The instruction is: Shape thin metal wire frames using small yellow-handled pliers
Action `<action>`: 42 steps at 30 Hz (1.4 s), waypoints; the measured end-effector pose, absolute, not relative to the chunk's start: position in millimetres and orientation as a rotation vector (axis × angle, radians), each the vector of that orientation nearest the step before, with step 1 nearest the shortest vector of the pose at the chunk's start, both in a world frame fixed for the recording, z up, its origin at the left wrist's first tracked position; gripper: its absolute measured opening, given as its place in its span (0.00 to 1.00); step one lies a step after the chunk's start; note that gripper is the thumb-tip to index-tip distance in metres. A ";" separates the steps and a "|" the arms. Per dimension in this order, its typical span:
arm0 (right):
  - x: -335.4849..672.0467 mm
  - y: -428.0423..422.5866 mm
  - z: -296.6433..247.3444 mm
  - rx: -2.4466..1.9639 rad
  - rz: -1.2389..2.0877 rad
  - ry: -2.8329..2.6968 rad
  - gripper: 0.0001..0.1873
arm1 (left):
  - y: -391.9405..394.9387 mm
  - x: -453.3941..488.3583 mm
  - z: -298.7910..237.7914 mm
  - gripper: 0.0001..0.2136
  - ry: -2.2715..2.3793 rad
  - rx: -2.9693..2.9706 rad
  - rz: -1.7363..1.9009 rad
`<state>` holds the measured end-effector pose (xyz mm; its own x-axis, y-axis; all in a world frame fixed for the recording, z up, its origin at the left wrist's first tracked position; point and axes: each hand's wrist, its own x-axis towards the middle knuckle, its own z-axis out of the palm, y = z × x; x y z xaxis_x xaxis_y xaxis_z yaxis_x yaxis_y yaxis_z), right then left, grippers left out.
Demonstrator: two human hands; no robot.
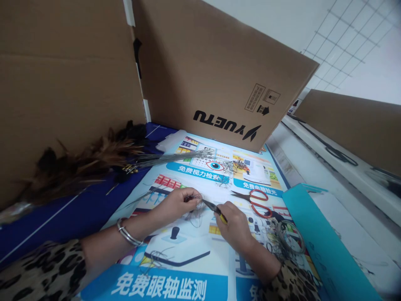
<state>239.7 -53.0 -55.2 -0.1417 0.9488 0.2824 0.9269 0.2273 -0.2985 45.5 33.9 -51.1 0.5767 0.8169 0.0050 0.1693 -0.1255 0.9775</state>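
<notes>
My left hand (181, 205) pinches a small tangle of thin wire (196, 215), whose loose loops hang below the fingers. In my right hand (235, 223) are pliers (210, 205) with dark jaws and yellow-trimmed handles. The tips of the jaws meet the wire close to my left fingertips; whether they are clamped on it is too small to tell. Red-handled scissors (255, 200) lie beyond my right hand. To the right of my right wrist rests a coil of wire (291, 237).
A bundle of straight wires (175, 157) lies at the back, beside brown and black feathers (94, 154) on the left. Wire scraps (156, 257) lie near my left forearm. Cardboard panels (219, 62) stand behind and at left. A teal box (322, 246) borders the right.
</notes>
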 end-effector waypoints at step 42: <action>236.3 -54.6 -50.8 -1.807 0.155 -2.029 0.05 | 36.6 46.9 -57.5 0.08 0.804 1.606 0.690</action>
<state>236.3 -54.6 -50.8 -0.0696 0.9703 0.2318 0.9240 0.1503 -0.3517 46.9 36.6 -57.5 0.5919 0.8060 0.0109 0.1326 -0.1107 0.9850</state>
